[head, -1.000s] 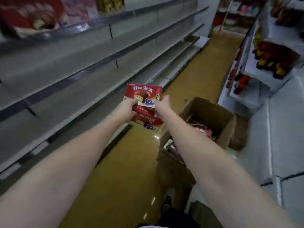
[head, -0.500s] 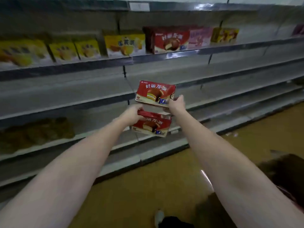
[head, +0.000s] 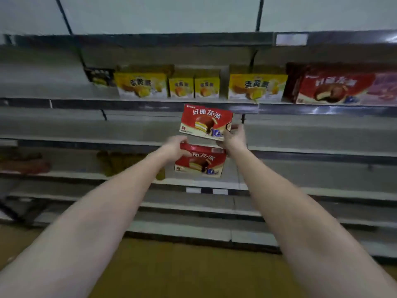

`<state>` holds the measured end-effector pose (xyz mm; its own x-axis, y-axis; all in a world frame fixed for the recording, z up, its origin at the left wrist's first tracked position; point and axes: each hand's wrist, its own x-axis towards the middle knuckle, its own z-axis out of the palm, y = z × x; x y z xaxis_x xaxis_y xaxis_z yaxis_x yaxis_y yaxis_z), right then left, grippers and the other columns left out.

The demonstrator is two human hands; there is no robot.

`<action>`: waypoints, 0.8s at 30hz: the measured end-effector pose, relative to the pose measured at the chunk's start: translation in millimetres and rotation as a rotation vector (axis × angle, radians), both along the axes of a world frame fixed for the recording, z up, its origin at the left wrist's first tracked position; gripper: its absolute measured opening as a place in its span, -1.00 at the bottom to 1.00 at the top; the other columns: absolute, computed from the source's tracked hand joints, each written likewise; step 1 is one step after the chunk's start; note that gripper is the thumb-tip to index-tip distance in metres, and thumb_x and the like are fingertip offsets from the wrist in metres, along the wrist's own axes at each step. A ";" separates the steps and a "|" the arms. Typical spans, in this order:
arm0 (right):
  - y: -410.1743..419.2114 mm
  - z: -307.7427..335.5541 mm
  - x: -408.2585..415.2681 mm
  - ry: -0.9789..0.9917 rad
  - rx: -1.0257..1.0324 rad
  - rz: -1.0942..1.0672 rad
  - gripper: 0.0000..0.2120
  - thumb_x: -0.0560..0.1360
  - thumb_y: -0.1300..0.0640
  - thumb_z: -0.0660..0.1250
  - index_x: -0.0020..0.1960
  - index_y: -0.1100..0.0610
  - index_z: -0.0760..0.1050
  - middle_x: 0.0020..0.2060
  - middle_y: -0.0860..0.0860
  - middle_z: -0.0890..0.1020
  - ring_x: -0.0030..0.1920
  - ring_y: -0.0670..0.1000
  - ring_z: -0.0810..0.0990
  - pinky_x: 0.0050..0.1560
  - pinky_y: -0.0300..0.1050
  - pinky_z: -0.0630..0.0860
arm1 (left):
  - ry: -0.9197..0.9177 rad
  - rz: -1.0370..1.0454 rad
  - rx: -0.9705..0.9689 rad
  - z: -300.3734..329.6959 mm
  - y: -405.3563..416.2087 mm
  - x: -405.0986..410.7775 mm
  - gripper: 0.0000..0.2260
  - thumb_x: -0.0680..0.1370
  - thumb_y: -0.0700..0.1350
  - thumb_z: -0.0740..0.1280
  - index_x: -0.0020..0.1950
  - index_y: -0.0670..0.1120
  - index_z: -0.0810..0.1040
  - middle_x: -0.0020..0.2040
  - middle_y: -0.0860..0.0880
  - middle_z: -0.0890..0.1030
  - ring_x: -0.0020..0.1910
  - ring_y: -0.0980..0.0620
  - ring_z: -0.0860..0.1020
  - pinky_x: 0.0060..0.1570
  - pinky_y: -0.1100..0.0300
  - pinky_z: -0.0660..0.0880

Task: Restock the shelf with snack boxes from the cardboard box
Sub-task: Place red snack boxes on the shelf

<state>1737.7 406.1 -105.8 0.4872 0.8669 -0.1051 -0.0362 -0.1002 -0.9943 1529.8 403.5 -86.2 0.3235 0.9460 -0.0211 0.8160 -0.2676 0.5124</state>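
I hold two red snack boxes out in front of the shelving. My right hand (head: pixel 233 137) grips the upper red box (head: pixel 205 121) by its right edge, just below the lip of the stocked shelf (head: pixel 150 103). My left hand (head: pixel 175 147) grips the lower red box (head: pixel 200 162) at its top left corner. Both boxes face me, the upper one tilted slightly. The cardboard box is out of view.
The stocked shelf carries yellow boxes (head: pixel 141 84), a dark box (head: pixel 100 77) at the left and a large red box (head: pixel 330 87) at the right. Grey shelves (head: pixel 322 130) run below it. Dim packets (head: pixel 23 163) lie low left. Yellow-brown floor (head: pixel 171 272) lies beneath.
The view has swung from the aisle and cardboard box to face the shelving head-on. Both hands have lifted the two red boxes closer to the stocked shelf.
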 end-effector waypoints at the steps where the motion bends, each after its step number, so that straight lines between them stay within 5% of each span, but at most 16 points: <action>1: 6.7 5.8 -5.6 -0.010 -0.022 0.034 -0.79 0.57 0.22 0.34 0.10 0.04 0.36 -0.01 0.06 0.56 -0.04 0.14 0.66 -0.05 0.17 0.67 | 0.007 0.021 0.010 4.4 5.8 -4.9 -0.73 0.47 -0.09 0.51 0.11 -0.07 0.53 0.09 -0.04 0.57 0.02 -0.01 0.53 -0.01 0.13 0.47; 6: 54.9 13.1 -22.4 -0.150 0.046 0.133 -0.62 0.59 0.14 0.32 0.36 0.06 0.32 0.17 0.08 0.56 0.16 0.18 0.61 0.07 0.12 0.63 | -0.022 0.130 0.048 23.5 27.3 -27.2 -0.71 0.47 -0.08 0.51 0.14 -0.05 0.55 0.13 -0.02 0.57 0.10 -0.03 0.56 0.15 0.04 0.52; 8: 65.6 19.9 -29.4 -0.190 0.067 0.159 -0.71 0.62 0.19 0.27 0.32 0.13 0.34 0.08 0.05 0.55 0.07 0.10 0.59 -0.16 -0.18 0.61 | -0.007 0.164 0.070 26.8 33.9 -34.7 -0.71 0.47 -0.06 0.51 0.13 -0.05 0.54 0.14 -0.04 0.57 0.10 -0.04 0.56 0.16 0.01 0.53; 10: 75.3 20.3 -37.9 -0.152 0.094 0.179 -0.70 0.63 0.25 0.23 0.35 0.11 0.32 0.04 0.02 0.53 0.00 0.07 0.57 -0.29 -0.26 0.59 | 0.020 0.197 0.082 28.6 38.5 -41.0 -0.73 0.48 -0.06 0.50 0.11 -0.05 0.54 0.11 -0.03 0.56 0.09 -0.04 0.55 0.11 0.05 0.52; 14: 95.3 19.9 -57.8 -0.110 0.176 0.236 -0.54 0.60 0.29 0.21 0.45 -0.02 0.30 0.02 -0.13 0.51 0.09 0.10 0.60 0.03 0.21 0.63 | 0.033 0.248 0.111 29.5 46.5 -56.5 -0.69 0.48 -0.03 0.50 0.17 -0.04 0.56 0.13 -0.02 0.54 0.09 0.00 0.53 0.08 0.12 0.47; 19: 119.4 23.6 -83.3 -0.111 0.245 0.266 -0.51 0.59 0.32 0.24 0.48 0.03 0.38 0.23 -0.10 0.56 0.23 0.09 0.59 0.19 0.22 0.57 | -0.046 0.315 0.074 37.2 58.5 -86.6 -0.57 0.50 -0.04 0.48 0.34 -0.04 0.52 0.26 -0.06 0.52 0.16 -0.02 0.52 0.17 0.11 0.45; 21: 128.4 29.4 -95.9 -0.129 0.233 0.284 -0.48 0.60 0.34 0.21 0.50 0.00 0.35 0.30 -0.01 0.56 0.16 0.05 0.61 0.12 -0.01 0.63 | -0.062 0.333 0.064 41.2 65.5 -102.8 -0.55 0.52 -0.04 0.45 0.39 -0.04 0.49 0.31 -0.07 0.49 0.23 -0.06 0.52 0.15 0.10 0.45; 24: 142.0 33.9 -121.1 -0.193 0.250 0.266 -0.55 0.64 0.30 0.19 0.50 0.05 0.37 0.26 0.05 0.56 0.02 -0.04 0.53 -0.33 -0.50 0.45 | -0.105 0.340 0.042 44.9 78.3 -134.2 -0.55 0.54 -0.04 0.43 0.42 0.00 0.46 0.32 -0.06 0.48 0.23 -0.04 0.52 0.07 0.12 0.44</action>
